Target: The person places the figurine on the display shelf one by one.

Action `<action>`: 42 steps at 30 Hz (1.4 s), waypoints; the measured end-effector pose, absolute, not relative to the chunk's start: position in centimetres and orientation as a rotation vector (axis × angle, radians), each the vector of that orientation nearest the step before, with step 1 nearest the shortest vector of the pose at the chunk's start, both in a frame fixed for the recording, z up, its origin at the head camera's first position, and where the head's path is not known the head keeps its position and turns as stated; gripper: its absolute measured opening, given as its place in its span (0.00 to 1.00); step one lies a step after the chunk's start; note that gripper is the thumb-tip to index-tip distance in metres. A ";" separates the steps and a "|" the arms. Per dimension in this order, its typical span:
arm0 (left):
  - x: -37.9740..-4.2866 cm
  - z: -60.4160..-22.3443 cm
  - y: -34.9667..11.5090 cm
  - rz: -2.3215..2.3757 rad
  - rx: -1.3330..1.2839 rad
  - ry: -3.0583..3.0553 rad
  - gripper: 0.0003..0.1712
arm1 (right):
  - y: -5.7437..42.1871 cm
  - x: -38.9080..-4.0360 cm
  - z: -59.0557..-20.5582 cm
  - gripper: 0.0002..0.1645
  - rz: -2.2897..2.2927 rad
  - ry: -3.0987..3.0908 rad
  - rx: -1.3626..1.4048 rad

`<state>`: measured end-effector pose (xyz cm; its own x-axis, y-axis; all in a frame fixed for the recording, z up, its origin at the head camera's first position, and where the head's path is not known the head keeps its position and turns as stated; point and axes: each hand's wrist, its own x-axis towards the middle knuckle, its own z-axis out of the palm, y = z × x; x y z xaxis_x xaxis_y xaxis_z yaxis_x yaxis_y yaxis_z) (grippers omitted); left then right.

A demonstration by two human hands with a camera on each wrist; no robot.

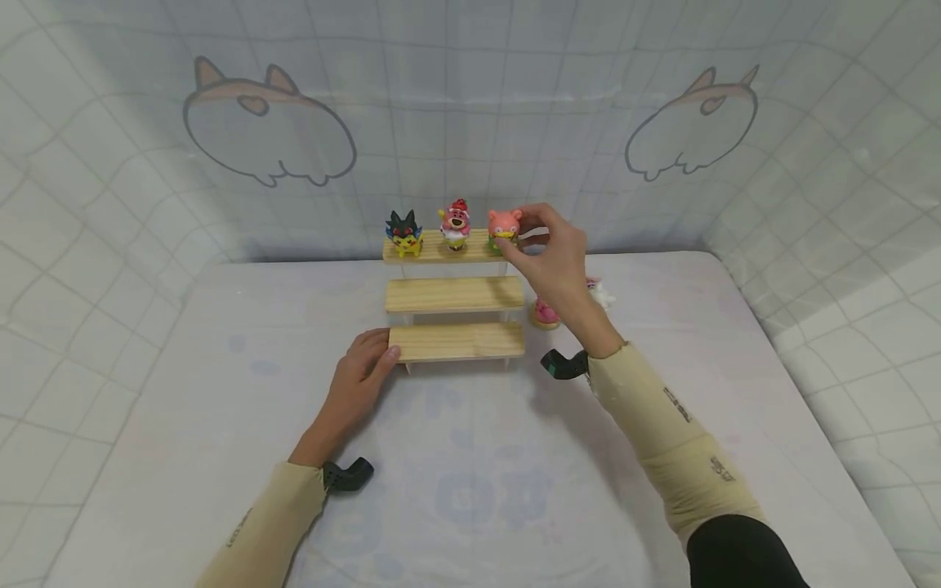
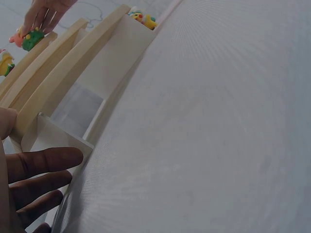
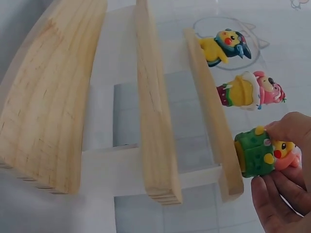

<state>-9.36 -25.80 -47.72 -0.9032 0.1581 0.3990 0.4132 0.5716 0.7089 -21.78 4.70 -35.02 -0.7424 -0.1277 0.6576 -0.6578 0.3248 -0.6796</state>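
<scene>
My right hand (image 1: 555,253) pinches a pink-headed figurine (image 1: 504,224) with a green lower body at the right end of the top shelf (image 1: 441,253). In the right wrist view the figurine's green base (image 3: 255,153) meets the shelf or is very near it. My left hand (image 1: 360,371) rests against the left end of the lowest wooden step (image 1: 456,343), thumb on the board; its fingers (image 2: 46,162) extend beside the white side panel (image 2: 58,138). Along the top shelf stand a black-and-yellow figurine (image 1: 404,234) and a pink bear figurine (image 1: 456,224) with a red top.
The middle step (image 1: 456,294) of the display stand holds no figurine. Right of the stand, a pink figurine (image 1: 546,314) and a white figurine (image 1: 600,294) stand on the white-covered table (image 1: 470,474), partly hidden by my right arm. A grid-patterned curtain (image 1: 470,122) hangs behind.
</scene>
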 end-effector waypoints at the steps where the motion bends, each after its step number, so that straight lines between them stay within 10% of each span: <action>1: -9.4 -47.7 -25.8 -1.246 -0.470 -2.516 0.15 | 4.7 -21.8 -35.0 0.22 1.423 -2.100 0.691; 42: -9.8 -47.7 -25.9 -1.248 -0.511 -2.499 0.13 | 5.1 -19.0 -34.4 0.25 1.490 -2.013 0.675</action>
